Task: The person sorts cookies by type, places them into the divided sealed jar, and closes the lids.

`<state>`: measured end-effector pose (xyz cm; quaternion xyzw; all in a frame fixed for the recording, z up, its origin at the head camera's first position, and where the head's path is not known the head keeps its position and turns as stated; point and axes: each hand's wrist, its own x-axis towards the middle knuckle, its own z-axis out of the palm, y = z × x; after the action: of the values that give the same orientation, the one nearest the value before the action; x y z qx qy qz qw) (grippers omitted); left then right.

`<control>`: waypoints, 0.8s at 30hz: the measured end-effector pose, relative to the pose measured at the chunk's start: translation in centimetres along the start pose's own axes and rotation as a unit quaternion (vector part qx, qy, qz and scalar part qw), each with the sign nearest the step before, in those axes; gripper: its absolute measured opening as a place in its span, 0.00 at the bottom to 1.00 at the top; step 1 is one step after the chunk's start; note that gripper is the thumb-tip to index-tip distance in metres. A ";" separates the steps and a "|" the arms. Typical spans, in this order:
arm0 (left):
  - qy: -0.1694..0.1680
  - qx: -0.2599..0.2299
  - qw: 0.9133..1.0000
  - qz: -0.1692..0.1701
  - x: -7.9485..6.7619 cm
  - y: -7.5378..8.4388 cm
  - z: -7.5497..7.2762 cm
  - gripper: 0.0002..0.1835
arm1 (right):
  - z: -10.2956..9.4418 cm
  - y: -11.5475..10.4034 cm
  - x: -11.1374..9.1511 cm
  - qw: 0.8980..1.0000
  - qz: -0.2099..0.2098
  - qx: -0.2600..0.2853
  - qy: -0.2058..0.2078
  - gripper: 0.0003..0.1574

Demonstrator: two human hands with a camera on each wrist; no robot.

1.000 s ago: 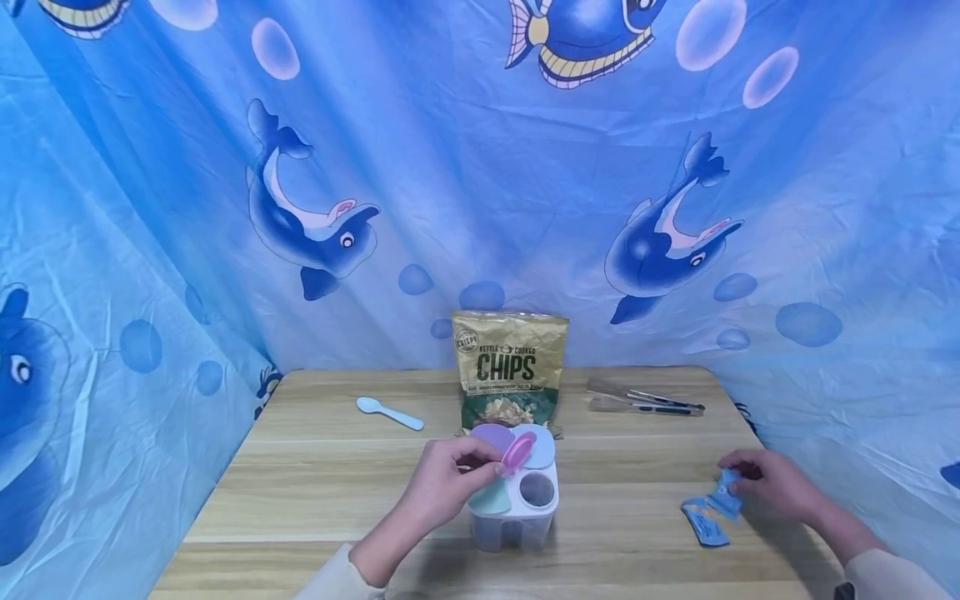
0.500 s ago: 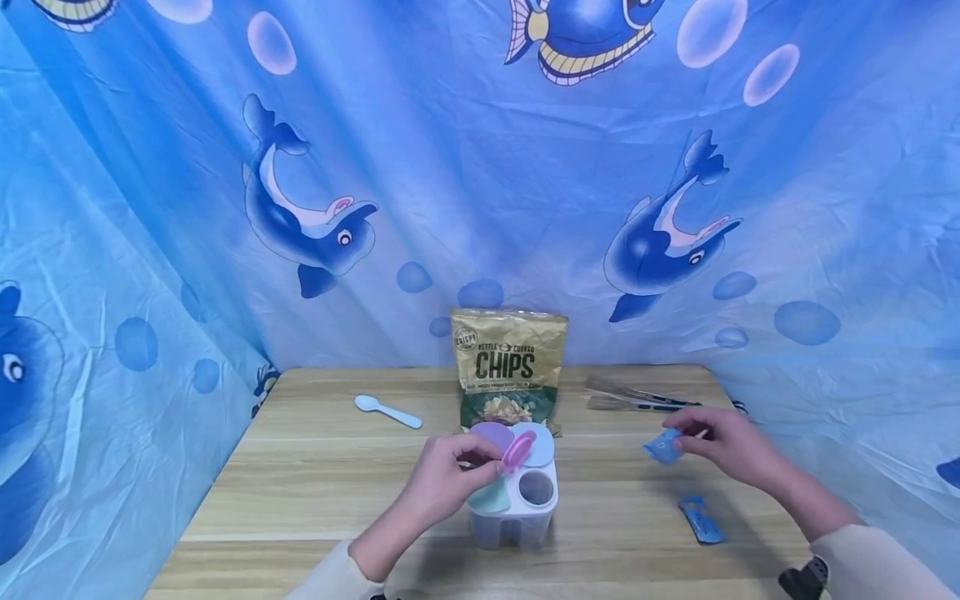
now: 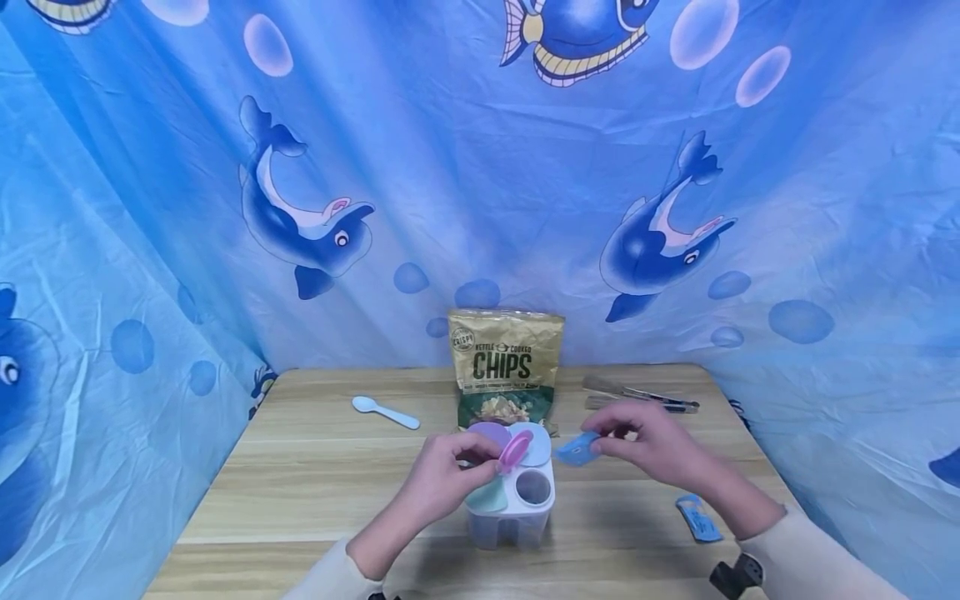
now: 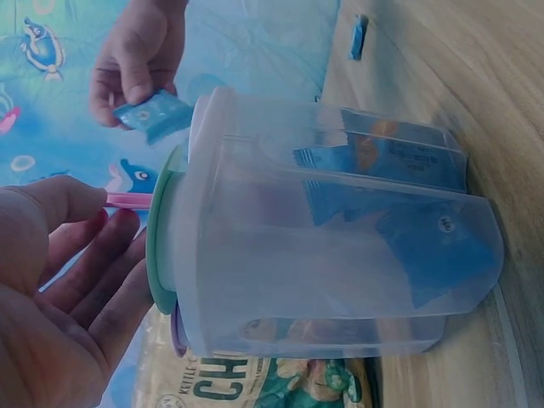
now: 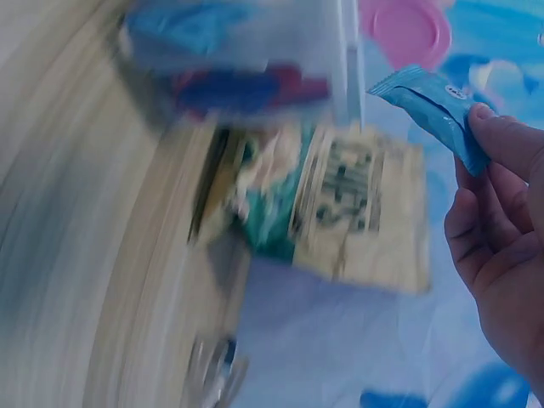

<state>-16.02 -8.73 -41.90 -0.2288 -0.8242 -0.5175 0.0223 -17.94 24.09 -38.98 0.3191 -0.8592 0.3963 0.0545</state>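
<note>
A clear plastic container [image 3: 498,528] with a white top stands at the front middle of the table. Purple, light blue and green lids cover three of its openings; the round front-right opening [image 3: 533,487] is uncovered. My left hand [image 3: 442,479] pinches a pink lid [image 3: 516,451], tilted up above the container. Between the thumb and fingers of my right hand [image 3: 652,442] is a small blue snack packet [image 3: 577,450], held just right of the container. Several blue packets [image 4: 438,251] show through the container's wall in the left wrist view.
Another blue packet [image 3: 699,518] lies on the table at the right. Behind the container stands a bag of chips [image 3: 506,367]. A light blue spoon [image 3: 386,412] lies at the back left, metal tongs [image 3: 660,399] at the back right. A patterned blue curtain surrounds the table.
My right hand has picked up one blue packet from the right side and carried it left to the container. The left hand with the pink lid has stayed in place.
</note>
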 end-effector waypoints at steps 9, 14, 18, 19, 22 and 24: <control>-0.007 0.002 1.000 0.005 0.1 0.1 -0.1 0.05 | 3.5 -1.5 1.4 0.996 -0.037 0.061 -0.052 0.11; -0.006 0.002 1.000 0.003 0.0 0.0 0.0 0.05 | 4.6 -1.4 1.7 0.995 -0.042 0.055 -0.069 0.11; -0.001 0.005 1.000 0.006 0.1 0.0 0.0 0.05 | 5.3 -1.5 2.0 0.993 -0.070 0.037 -0.082 0.07; 0.000 0.005 1.000 0.007 0.1 0.0 0.1 0.05 | 5.4 -1.6 2.1 0.993 -0.076 0.031 -0.085 0.07; 0.002 0.006 1.000 0.007 0.1 0.1 0.1 0.06 | 5.8 -1.7 2.3 0.992 -0.081 0.022 -0.091 0.07; 0.002 0.006 1.000 0.003 0.1 0.1 0.1 0.06 | 6.1 -1.7 2.4 0.992 -0.074 0.021 -0.103 0.07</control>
<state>-16.03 -8.59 -41.81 -0.2302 -0.8267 -0.5127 0.0269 -17.83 17.68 -41.23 0.4217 -0.8260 0.3738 -0.0122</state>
